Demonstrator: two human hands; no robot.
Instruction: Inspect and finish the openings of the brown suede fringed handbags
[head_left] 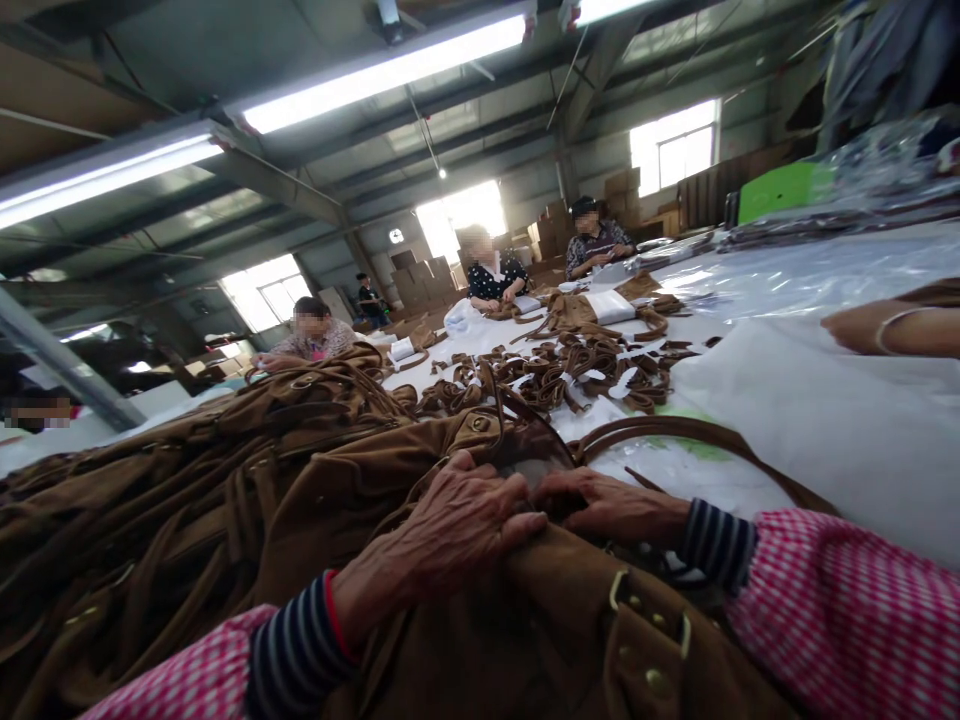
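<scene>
A brown handbag (pixel 559 600) with brass rings and studs lies right in front of me. My left hand (pixel 457 530) is closed on the bag's upper edge, thumb stretched along the fabric and fingers curled over the rim. Close beside it, my right hand (pixel 600 505) grips the same edge with bent fingers; its fingertips are partly hidden in the opening. Between the two hands, something clear like plastic film shows at the mouth of the bag. A brown handle (pixel 690 430) arches behind my right hand.
Many brown bags (pixel 187 480) are heaped at left. Brown straps with white tags (pixel 555 370) lie in a pile mid-table. White sheeting (pixel 825 410) covers the right side, where another person's forearm (pixel 900 328) reaches in. Co-workers (pixel 495 275) sit across the table.
</scene>
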